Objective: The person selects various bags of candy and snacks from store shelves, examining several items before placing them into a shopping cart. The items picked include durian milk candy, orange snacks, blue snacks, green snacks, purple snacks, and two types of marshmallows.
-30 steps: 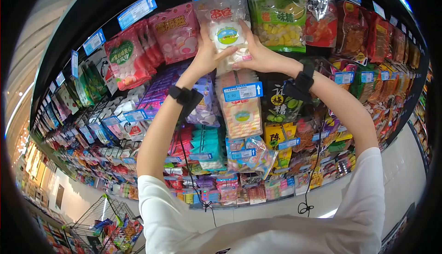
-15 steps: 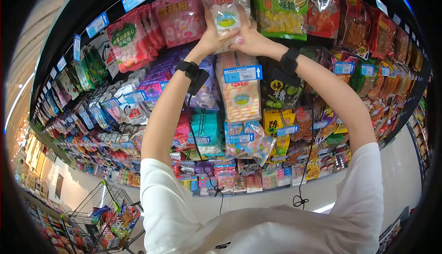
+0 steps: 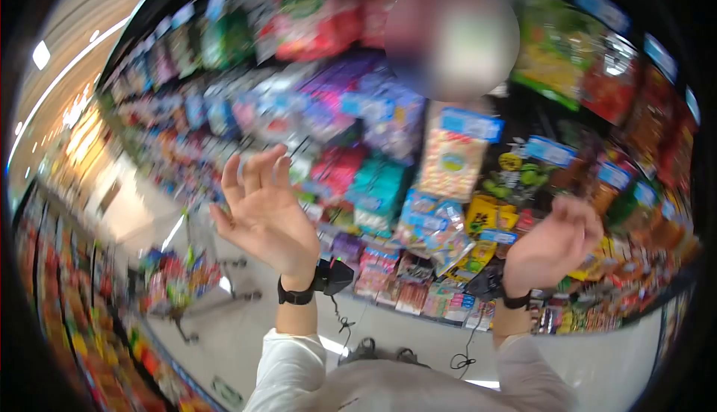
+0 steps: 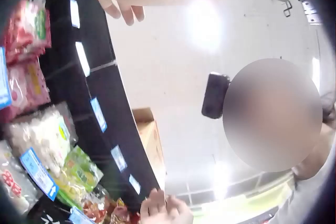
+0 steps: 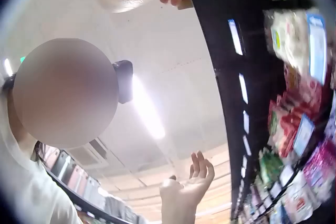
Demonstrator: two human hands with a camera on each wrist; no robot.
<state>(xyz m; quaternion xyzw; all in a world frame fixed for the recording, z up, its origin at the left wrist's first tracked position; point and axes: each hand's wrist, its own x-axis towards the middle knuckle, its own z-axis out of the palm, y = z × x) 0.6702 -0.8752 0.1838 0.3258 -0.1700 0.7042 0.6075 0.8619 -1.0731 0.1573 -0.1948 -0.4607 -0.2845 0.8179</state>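
Observation:
Both hands are raised in front of the candy rack, apart from each other and holding nothing. In the head view the left hand [image 3: 265, 214] is palm up with loosely bent, spread fingers. The right hand [image 3: 551, 244] is at the right, blurred, its fingers loosely bent. Between and above them hangs a white candy bag [image 4: 44, 137], seen in the left wrist view beside a green bag [image 4: 79, 174]. The right wrist view shows the white bag [image 5: 291, 40] on the rack too. Lower down hangs a pack of striped candy [image 3: 452, 162] under a blue price tag [image 3: 470, 125].
A shopping cart with colourful packs [image 3: 175, 278] stands at the lower left. Another stocked shelf [image 3: 63, 292] runs along the left edge. Teal packs [image 3: 377, 184] and purple packs [image 3: 392, 110] hang on the rack. Two thin black cords dangle near the wrists.
Both hands have let go of the white candy bag, moved down and spread apart. The head view has turned, so the rack and cart appear shifted and blurred.

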